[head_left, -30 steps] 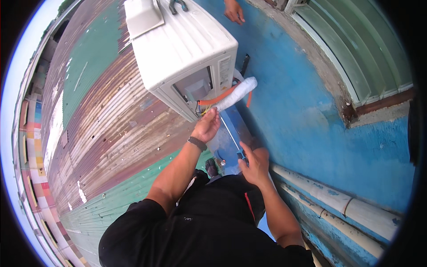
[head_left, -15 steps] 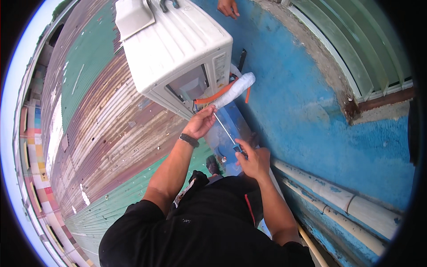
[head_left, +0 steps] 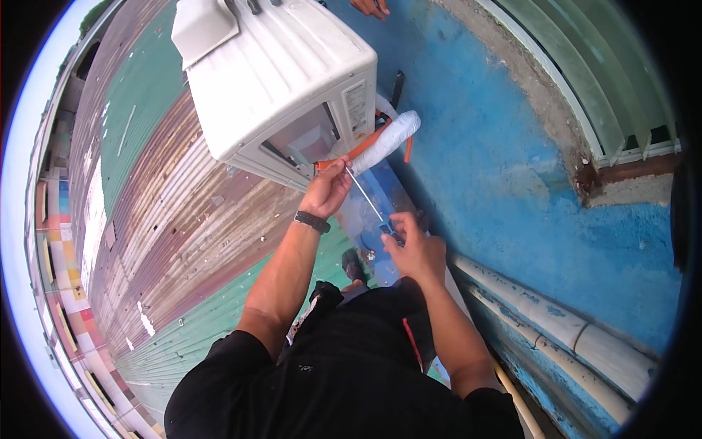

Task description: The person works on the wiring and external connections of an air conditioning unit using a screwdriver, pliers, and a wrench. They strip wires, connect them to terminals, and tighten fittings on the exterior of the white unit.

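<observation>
My right hand (head_left: 418,250) is closed with its fingertips on the blue handle (head_left: 388,231) of a screwdriver. The screwdriver's long thin shaft (head_left: 365,195) slants up and left to my left hand (head_left: 327,189). At the shaft's tip my left fingers are pinched together; what lies between them is too small to make out. Just beyond these fingers is the lower side of a white air conditioner outdoor unit (head_left: 292,69). Orange conduit (head_left: 365,145) and a thick white-wrapped pipe (head_left: 387,143) come out beside it.
A blue wall (head_left: 497,154) with a louvred window (head_left: 607,80) rises on the right. Pale pipes (head_left: 541,311) run along its foot. Corrugated roofing (head_left: 183,190) spreads on the left. Another person's hand (head_left: 373,7) shows at the top edge, beyond the unit.
The unit sits slightly further left and higher in the picture. Both hands and the screwdriver have shifted a little up and left. My right fingers have changed position on the handle.
</observation>
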